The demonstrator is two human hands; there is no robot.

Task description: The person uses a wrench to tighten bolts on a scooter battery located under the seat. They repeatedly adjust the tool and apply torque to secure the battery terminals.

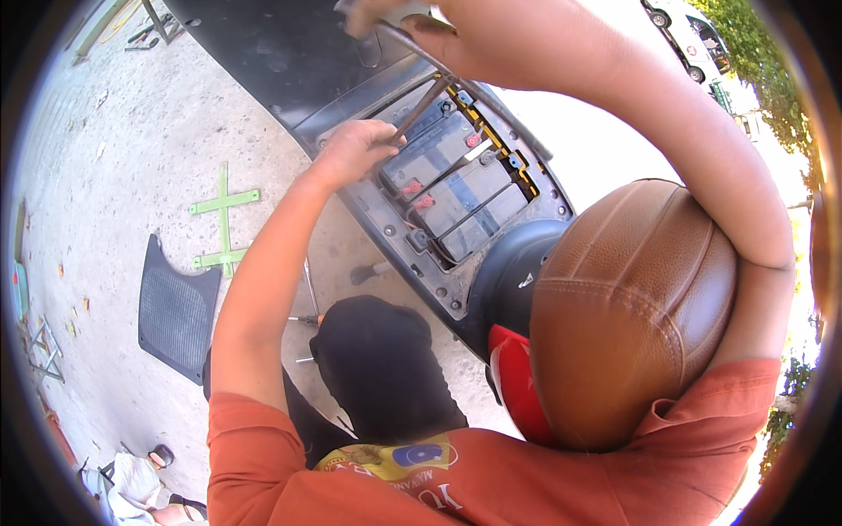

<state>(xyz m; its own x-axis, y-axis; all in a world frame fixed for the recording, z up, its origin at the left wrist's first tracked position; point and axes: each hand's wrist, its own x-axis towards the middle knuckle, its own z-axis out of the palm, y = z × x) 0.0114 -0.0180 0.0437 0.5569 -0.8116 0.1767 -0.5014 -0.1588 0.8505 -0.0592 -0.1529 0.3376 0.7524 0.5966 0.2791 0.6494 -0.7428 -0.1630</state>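
Note:
Several grey batteries (460, 180) with red terminal covers sit in the open floor compartment of a scooter-like vehicle (395, 232). At the compartment's far left corner, my left hand (358, 153) is closed with its fingertips on a thin dark metal rod (425, 107), which slants up to the far edge. My right hand (438, 39) reaches over from the right, its fingers bent around a dark bar-like tool (410, 42) near the top of the view. Whether the rod and the bar are one piece, I cannot tell. The top edge cuts off part of the right hand.
A brown leather seat (631, 307) stands close under my right arm. On the concrete floor at left lie a green metal frame (224, 206) and a dark ribbed mat-like panel (178, 307). A screwdriver-like tool (309, 320) lies by my knee. A white vehicle (702, 44) is parked far right.

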